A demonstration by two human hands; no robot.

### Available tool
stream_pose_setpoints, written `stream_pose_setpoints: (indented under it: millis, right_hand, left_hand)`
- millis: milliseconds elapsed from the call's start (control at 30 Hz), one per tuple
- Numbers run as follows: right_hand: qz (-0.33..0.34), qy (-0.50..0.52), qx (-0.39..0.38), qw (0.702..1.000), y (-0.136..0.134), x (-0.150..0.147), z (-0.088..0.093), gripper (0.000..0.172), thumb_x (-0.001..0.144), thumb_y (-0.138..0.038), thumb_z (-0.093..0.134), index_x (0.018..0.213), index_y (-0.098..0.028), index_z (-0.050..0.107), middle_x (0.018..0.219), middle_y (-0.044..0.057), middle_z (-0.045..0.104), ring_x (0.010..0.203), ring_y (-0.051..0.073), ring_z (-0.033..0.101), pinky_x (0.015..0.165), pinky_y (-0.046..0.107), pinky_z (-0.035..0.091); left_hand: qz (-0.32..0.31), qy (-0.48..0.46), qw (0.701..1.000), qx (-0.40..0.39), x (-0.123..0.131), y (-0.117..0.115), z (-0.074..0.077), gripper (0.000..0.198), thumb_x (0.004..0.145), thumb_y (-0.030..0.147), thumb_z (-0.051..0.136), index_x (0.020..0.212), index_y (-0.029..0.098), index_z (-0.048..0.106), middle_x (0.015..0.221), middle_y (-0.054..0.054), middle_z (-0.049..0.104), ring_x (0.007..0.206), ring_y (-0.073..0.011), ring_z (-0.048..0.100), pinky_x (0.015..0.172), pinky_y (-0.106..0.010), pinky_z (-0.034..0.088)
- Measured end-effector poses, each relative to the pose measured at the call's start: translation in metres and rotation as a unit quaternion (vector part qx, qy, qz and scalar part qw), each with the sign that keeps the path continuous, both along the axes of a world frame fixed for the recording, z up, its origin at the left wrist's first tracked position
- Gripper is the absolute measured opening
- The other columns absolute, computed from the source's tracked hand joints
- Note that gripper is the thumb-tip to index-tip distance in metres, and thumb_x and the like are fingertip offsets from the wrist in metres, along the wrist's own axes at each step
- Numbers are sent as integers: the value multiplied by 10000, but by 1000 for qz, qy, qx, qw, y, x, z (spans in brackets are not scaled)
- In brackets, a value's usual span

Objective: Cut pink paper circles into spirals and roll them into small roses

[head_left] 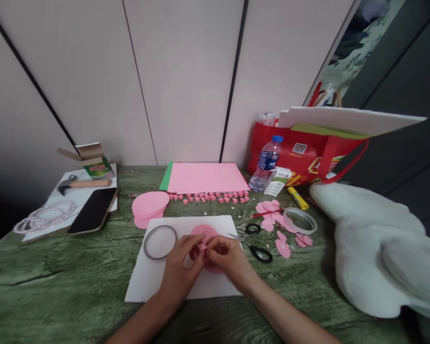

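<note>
Both hands meet over a white board (208, 286) on the green wood-grain tabletop (57, 272). The left hand (182, 260) has its thumb and fingers drawn together on a pink paper piece (203, 231), and the right hand (231, 258) pinches it from the other side, the fingertips of the two almost meeting. The piece lies above the board's middle, partly hidden by the fingers; its visible part looks round with curved lines, perhaps a spiral, and the exact fold between the fingertips is too small to tell.

As for progress, a line of small pink paper roses (208, 197) appears finished, set out in front of the pink sheets (208, 177). The piece between the hands seems to be partway through shaping. To the left, a stack of pink paper discs (150, 199) looks cut to outline but otherwise unworked, and the sheets seem whole, with a green sheet (166, 177) showing at their edge.

Scissors (253, 249) lie just beside the right hand, their blades reaching the board's edge. Beyond them are loose pink cutouts (283, 249) and a roll of tape (313, 226). A thin ring (145, 242) rests flat on the board near the left hand.
</note>
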State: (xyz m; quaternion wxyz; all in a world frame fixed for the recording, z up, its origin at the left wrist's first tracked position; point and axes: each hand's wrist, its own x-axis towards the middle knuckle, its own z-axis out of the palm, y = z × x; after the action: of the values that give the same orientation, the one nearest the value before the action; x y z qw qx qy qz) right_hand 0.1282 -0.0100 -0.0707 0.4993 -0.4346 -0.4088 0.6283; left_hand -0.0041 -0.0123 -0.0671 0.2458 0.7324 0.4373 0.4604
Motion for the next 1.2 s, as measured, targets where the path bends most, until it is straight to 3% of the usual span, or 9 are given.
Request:
stream_pose_setpoints:
  millis: [167, 400, 600, 767, 867, 1033, 1200]
  right_hand:
    - [8, -16, 4, 1000, 0, 2, 2, 187, 568, -281, 685, 563, -160, 543, 500, -51, 559, 450, 84, 515, 468, 201, 436]
    - [14, -62, 37, 997, 2, 2, -2, 184, 594, -279, 649, 547, -171, 507, 464, -63, 506, 417, 75, 471, 430, 191, 383]
    - [8, -95, 70, 993, 3, 1, -6, 190, 601, -281, 631, 533, -183, 484, 474, -58, 495, 427, 87, 478, 419, 197, 377]
    - [-4, -126, 107, 986, 5, 0, -9, 145, 633, -282, 627, 604, -175, 533, 569, -37, 518, 479, 94, 497, 443, 205, 416]
    - [-4, -153, 137, 979, 6, 0, -9, 109, 665, -270, 610, 707, -172, 587, 638, -16, 550, 521, 101, 513, 467, 209, 434]
    - [34, -294, 261, 919, 6, -2, -3, 112, 703, -142, 549, 737, -190, 644, 800, 33, 598, 645, 116, 546, 512, 201, 428]
    - [69, -432, 326, 838, 14, 11, 11, 240, 703, -42, 477, 804, -179, 646, 833, 53, 612, 662, 129, 560, 592, 233, 455]
  left_hand:
    - [-19, 9, 999, 38, -1, 0, -1, 239, 766, 117, 512, 938, 200, 657, 814, -50, 664, 730, -148, 616, 662, -260, 516]
    - [-23, 34, 994, 97, -4, 1, -8, 298, 772, 98, 501, 1001, 228, 641, 813, -46, 655, 717, -136, 616, 638, -241, 521]
    - [-35, 41, 995, 81, -4, 0, -13, 304, 781, 110, 485, 1017, 233, 632, 820, -47, 639, 728, -137, 603, 638, -244, 516]
    - [-11, 37, 996, 76, -10, 6, -1, 277, 754, 99, 503, 946, 215, 664, 778, -40, 633, 674, -127, 591, 597, -221, 495]
    - [65, 38, 994, 82, -23, 17, 10, 249, 763, 139, 512, 943, 222, 663, 774, -20, 637, 603, -110, 562, 577, -220, 467]
    - [217, 71, 968, 107, -49, 40, 10, 212, 775, 217, 510, 920, 191, 662, 772, -22, 651, 548, -117, 539, 562, -246, 437]
    - [185, 129, 969, 96, -58, 51, -8, 228, 774, 203, 505, 942, 200, 659, 795, -35, 655, 548, -122, 558, 556, -242, 424]
